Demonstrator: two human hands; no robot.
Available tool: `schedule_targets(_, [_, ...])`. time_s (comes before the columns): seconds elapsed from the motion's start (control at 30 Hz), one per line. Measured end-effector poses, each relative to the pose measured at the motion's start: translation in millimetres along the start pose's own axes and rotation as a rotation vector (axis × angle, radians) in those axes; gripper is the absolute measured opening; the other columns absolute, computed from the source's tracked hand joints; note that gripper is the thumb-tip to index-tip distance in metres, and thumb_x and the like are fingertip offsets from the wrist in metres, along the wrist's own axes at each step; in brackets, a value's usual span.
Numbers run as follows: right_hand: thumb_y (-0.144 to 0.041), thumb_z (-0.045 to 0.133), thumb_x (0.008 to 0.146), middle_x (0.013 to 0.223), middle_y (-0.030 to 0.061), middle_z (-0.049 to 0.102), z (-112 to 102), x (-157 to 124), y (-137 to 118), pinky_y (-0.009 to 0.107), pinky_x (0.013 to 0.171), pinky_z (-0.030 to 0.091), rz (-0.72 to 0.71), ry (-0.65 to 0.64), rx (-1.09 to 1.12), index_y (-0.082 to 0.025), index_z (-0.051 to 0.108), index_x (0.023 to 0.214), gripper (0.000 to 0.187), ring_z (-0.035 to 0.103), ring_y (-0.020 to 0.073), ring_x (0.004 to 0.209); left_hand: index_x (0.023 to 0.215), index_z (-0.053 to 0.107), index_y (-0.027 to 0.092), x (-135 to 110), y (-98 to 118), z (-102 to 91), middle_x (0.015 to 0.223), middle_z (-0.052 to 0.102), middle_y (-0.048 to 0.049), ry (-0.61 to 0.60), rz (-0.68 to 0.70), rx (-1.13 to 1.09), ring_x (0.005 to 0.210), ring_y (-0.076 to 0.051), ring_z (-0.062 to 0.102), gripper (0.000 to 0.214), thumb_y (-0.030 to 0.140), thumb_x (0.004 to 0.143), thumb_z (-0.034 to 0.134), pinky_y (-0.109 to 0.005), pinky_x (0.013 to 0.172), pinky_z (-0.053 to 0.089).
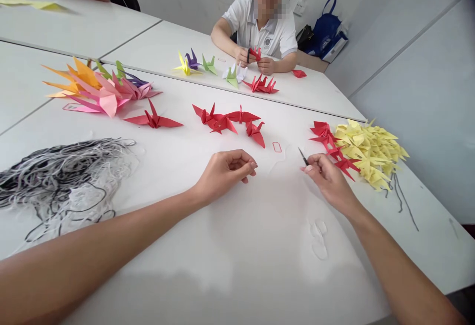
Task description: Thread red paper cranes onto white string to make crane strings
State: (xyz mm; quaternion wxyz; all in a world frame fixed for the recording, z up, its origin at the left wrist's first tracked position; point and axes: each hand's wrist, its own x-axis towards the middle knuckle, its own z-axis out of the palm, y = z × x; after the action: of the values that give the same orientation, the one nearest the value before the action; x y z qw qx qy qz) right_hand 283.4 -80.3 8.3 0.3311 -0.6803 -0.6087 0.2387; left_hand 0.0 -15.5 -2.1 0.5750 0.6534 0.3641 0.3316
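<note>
My left hand [229, 174] hovers over the middle of the white table, thumb and fingers curled together in a pinch. Whatever it may hold is too small to make out. Between the fingers of my right hand [326, 176] is a slim dark pointed tool [303, 156], its tip facing up and left; its exact kind is unclear. Just beyond my hands lie several red paper cranes [222, 119]. A fine white thread [280, 159] rests on the table between the hands. Close to my right hand, a row of red cranes [328, 139] touches a pile of yellow paper cranes [371, 149].
At left is a tangle of black and white strings [67, 176]. Pink and orange cranes [107, 90] stand behind it, beside a single red crane [153, 118]. A clear loop of thread [318, 238] lies nearer me. Across the table, a person [260, 33] holds a red crane.
</note>
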Motion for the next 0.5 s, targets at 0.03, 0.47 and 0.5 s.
schedule_targets(0.03, [-0.041, 0.053, 0.092, 0.076, -0.0027, 0.046, 8.0, -1.0, -8.8, 0.033, 0.076, 0.046, -0.01, -0.064, 0.081, -0.024, 0.048, 0.096, 0.018, 0.06, 0.0191, 0.08, 0.085, 0.066, 0.017, 0.4, -0.1, 0.0, 0.079, 0.071, 0.0, 0.004, -0.003, -0.011, 0.062, -0.008, 0.063, 0.015, 0.031, 0.088, 0.06, -0.021, 0.063, 0.05])
schedule_targets(0.47, [-0.044, 0.052, 0.096, 0.074, -0.0047, 0.031, 73.9, 18.7, -39.4, 0.025, 0.059, 0.041, -0.147, -0.45, 0.45, -0.024, 0.048, 0.101, 0.021, 0.043, 0.0107, 0.063, 0.082, 0.066, 0.017, 3.8, 0.0, 1.3, 0.08, 0.067, 0.0004, 0.031, -0.019, -0.105, 0.075, -0.011, 0.064, 0.009, 0.024, 0.086, 0.062, -0.022, 0.069, 0.055])
schedule_targets(0.5, [-0.044, 0.054, 0.096, 0.075, -0.0044, 0.03, 73.8, 19.4, -38.5, 0.026, 0.06, 0.043, -0.152, -0.464, 0.464, -0.024, 0.049, 0.102, 0.021, 0.044, 0.0107, 0.063, 0.082, 0.066, 0.017, 4.0, -0.3, 1.3, 0.08, 0.067, 0.0005, 0.028, -0.02, -0.096, 0.074, -0.011, 0.063, 0.009, 0.024, 0.086, 0.062, -0.022, 0.069, 0.055])
